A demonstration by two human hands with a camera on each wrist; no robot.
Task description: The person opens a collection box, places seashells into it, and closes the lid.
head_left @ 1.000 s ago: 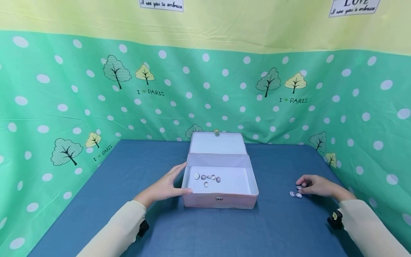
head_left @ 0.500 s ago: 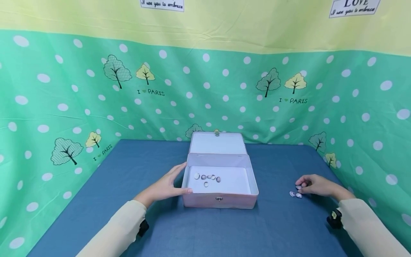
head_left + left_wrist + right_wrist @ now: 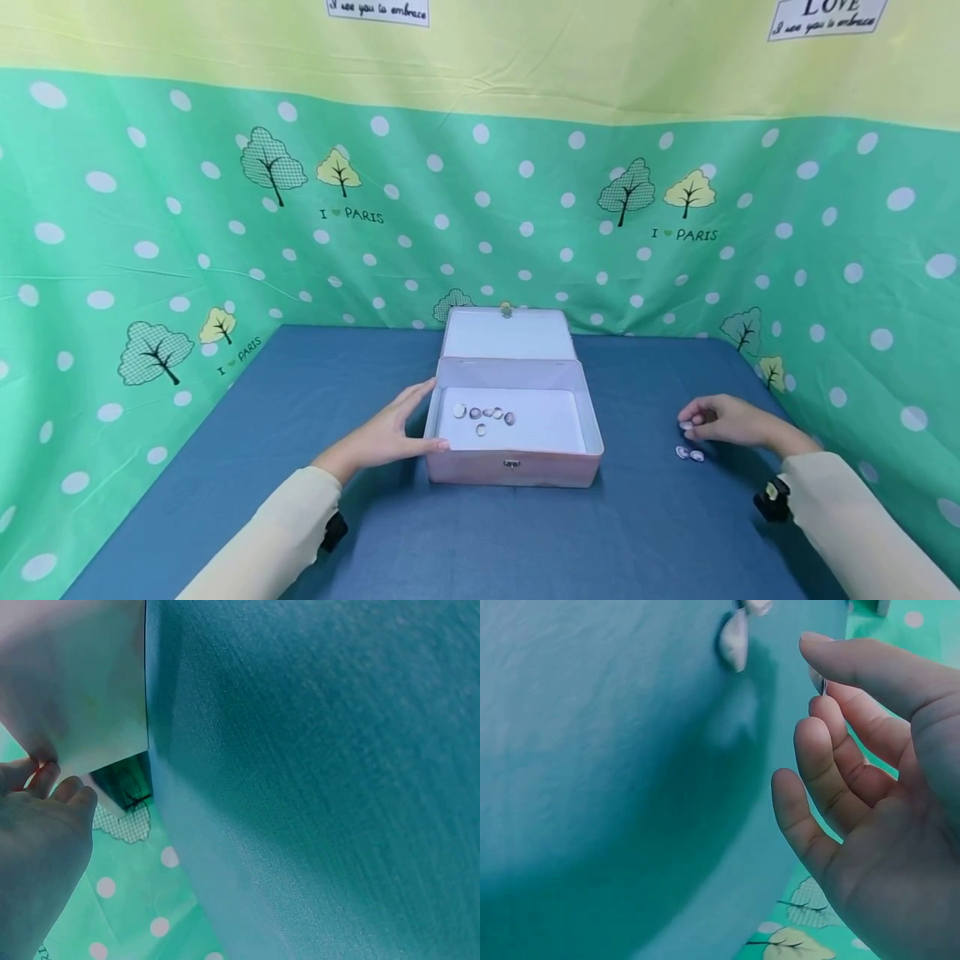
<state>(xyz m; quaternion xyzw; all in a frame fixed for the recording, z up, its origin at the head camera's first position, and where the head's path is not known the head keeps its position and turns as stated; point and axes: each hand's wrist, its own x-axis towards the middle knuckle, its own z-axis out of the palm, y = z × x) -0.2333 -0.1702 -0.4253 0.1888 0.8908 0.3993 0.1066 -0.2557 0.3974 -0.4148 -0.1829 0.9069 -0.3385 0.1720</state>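
A pale pink box (image 3: 517,469) stands on the table, its lid (image 3: 508,333) raised at the back and a small latch on its front. Inside lie several small shells (image 3: 476,413), white and purplish. My left hand (image 3: 378,432) rests spread against the box's left side, thumb on the near left corner and fingertips by the left wall. In the left wrist view the fingertips touch the box wall (image 3: 82,682). My right hand (image 3: 731,421) pinches a shell (image 3: 817,680) between thumb and index finger, above the table. Two more shells (image 3: 697,456) lie on the table below it.
A dark blue cloth (image 3: 480,542) covers the table. Green polka-dot fabric (image 3: 525,200) with printed trees hangs behind and on both sides, close to the table's edges.
My right hand has lifted off the table and moved slightly left, carrying the shell it pinches away from the other two. My left hand and the box have stayed where they were.
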